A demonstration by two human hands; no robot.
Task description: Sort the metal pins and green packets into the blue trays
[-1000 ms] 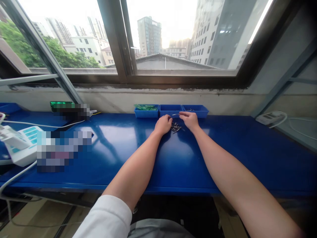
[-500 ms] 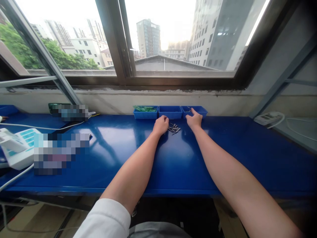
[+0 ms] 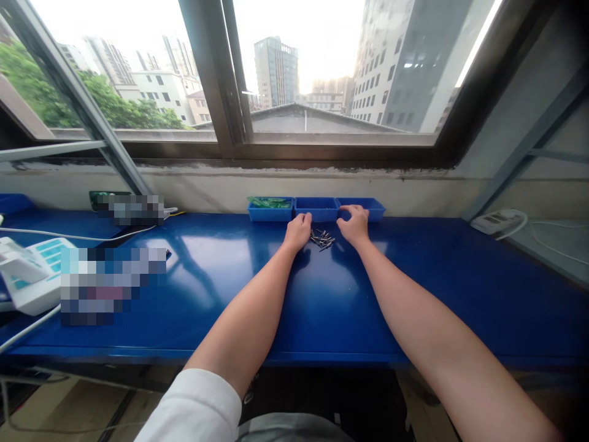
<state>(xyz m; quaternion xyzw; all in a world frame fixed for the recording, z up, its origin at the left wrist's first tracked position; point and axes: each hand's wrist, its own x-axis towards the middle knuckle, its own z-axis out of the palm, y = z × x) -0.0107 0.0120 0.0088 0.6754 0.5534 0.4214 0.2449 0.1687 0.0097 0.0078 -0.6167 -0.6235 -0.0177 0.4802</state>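
A small pile of thin metal pins or screws (image 3: 322,239) lies on the blue table between my hands; their exact kind is too small to tell. My left hand (image 3: 298,233) is at the pile's left edge, just in front of the middle blue bin (image 3: 316,215), its fingers closed together. Whatever they pinch is hidden. To the right of the pile, my right hand (image 3: 354,226) is in front of the right blue bin (image 3: 376,212), thumb and index finger curved and apart, with nothing visible between them.
The left blue bin (image 3: 270,213) holds green pieces (image 3: 271,202). Beneath the window, the blue table (image 3: 340,313) runs along the wall. A white device (image 3: 39,276) with cables stands at the left. A white power strip (image 3: 499,221) lies at the far right.
My right hand has drawn back from the right bin, leftward toward the pile, and its fingers have changed from pointing to curved. My left hand has barely shifted.
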